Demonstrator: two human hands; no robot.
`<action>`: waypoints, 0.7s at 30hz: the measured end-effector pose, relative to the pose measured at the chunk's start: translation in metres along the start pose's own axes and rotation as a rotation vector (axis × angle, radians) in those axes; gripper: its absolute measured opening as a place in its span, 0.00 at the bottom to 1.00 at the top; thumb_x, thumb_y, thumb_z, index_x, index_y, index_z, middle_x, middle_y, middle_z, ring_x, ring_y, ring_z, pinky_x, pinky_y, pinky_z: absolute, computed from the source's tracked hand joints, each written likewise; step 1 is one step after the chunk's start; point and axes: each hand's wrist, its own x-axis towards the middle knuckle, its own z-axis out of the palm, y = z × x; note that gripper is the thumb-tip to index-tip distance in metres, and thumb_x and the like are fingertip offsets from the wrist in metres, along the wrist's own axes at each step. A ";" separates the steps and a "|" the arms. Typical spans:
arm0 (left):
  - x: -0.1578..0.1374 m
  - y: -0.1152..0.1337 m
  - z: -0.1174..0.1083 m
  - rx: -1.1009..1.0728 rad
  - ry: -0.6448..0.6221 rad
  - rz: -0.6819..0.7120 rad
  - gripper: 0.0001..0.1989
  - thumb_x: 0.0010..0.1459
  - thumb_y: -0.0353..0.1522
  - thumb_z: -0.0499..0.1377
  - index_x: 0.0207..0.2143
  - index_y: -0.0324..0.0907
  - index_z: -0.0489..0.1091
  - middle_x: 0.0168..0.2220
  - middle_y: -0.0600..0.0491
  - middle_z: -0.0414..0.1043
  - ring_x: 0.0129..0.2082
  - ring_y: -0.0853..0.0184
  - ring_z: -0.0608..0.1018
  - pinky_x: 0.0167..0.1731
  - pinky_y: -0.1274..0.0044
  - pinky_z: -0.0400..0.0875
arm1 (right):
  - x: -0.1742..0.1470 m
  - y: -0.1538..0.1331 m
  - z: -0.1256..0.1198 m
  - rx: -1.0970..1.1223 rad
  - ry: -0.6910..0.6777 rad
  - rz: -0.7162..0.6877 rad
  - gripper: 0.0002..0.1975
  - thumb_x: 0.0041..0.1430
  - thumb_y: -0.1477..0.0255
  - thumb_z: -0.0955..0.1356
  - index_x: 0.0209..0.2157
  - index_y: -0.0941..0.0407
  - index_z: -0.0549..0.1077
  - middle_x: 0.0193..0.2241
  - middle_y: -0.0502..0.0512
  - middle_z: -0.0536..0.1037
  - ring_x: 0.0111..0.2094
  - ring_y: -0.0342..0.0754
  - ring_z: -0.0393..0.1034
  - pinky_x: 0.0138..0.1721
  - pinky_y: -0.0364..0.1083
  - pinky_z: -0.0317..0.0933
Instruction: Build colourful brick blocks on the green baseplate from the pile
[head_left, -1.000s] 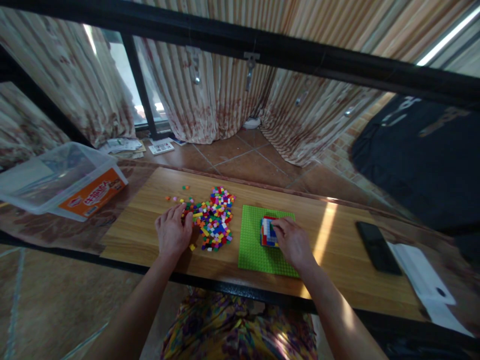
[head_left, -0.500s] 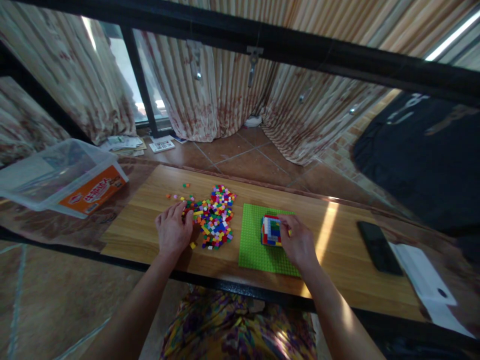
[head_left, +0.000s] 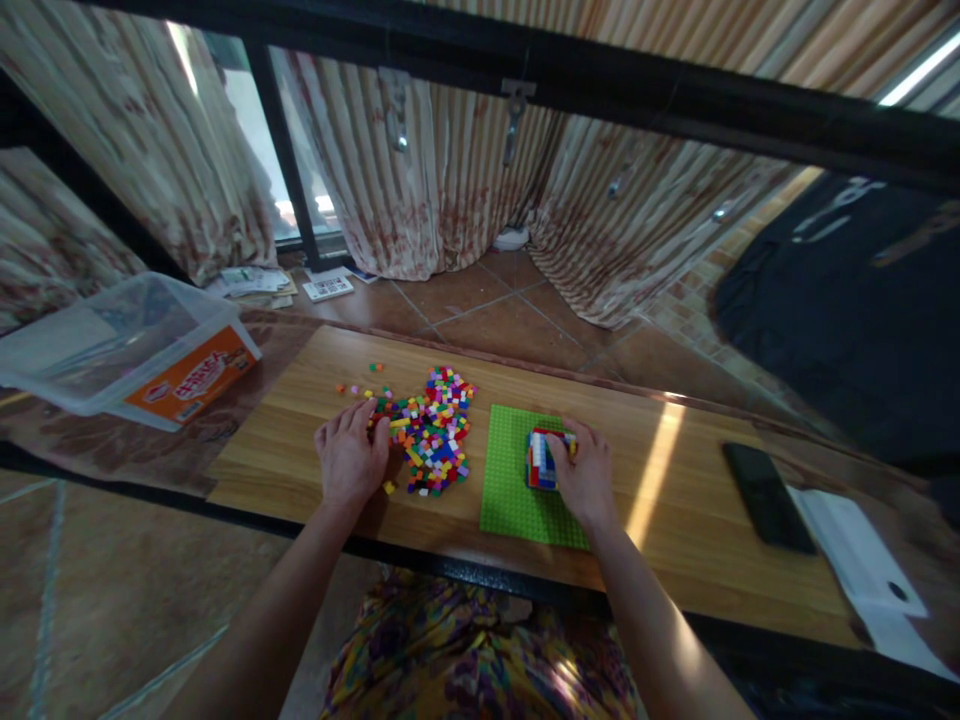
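My right hand [head_left: 586,475] is over a small block of stacked toy bricks [head_left: 537,460] in red, blue, white and other colours. Its thumb lies against the top and the fingers bend round the far right side, hiding part of the block. A bit of yellow shows between thumb and fingers. Beneath is a green studded baseplate [head_left: 504,500]. My left hand [head_left: 352,455] rests at the left edge of a loose pile of tiny coloured bricks [head_left: 439,440], fingers slightly curved and thumb apart, with nothing visible in it.
At the left stands a clear plastic box [head_left: 172,350] with an orange label. A dark phone [head_left: 766,495] and a white paper or card item [head_left: 855,540] lie on the right of the wooden board [head_left: 270,440]. A dark bar [head_left: 465,50] crosses above, before curtains.
My right hand has shifted on the brick block, its thumb now farther left across the top. The left hand stays beside the pile. The whole view has shifted slightly.
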 end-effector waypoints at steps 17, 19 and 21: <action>-0.002 -0.002 0.002 -0.093 0.028 -0.011 0.17 0.64 0.38 0.52 0.51 0.42 0.73 0.51 0.46 0.77 0.54 0.55 0.73 0.55 0.62 0.60 | -0.002 -0.005 -0.005 -0.032 0.019 -0.050 0.26 0.65 0.55 0.59 0.49 0.61 0.74 0.48 0.70 0.73 0.51 0.60 0.65 0.53 0.60 0.58; -0.002 -0.002 0.000 -0.123 0.026 -0.015 0.16 0.65 0.37 0.52 0.48 0.42 0.74 0.50 0.47 0.78 0.52 0.56 0.74 0.55 0.63 0.60 | -0.002 -0.022 -0.006 -0.039 0.065 -0.133 0.23 0.66 0.58 0.59 0.49 0.59 0.75 0.51 0.68 0.72 0.53 0.60 0.64 0.54 0.61 0.57; -0.002 -0.002 -0.001 -0.150 0.014 -0.018 0.16 0.65 0.36 0.51 0.47 0.43 0.75 0.48 0.48 0.78 0.51 0.57 0.75 0.55 0.63 0.61 | -0.002 -0.046 -0.002 0.020 0.048 -0.250 0.19 0.67 0.62 0.60 0.47 0.57 0.76 0.51 0.66 0.72 0.54 0.59 0.63 0.55 0.59 0.58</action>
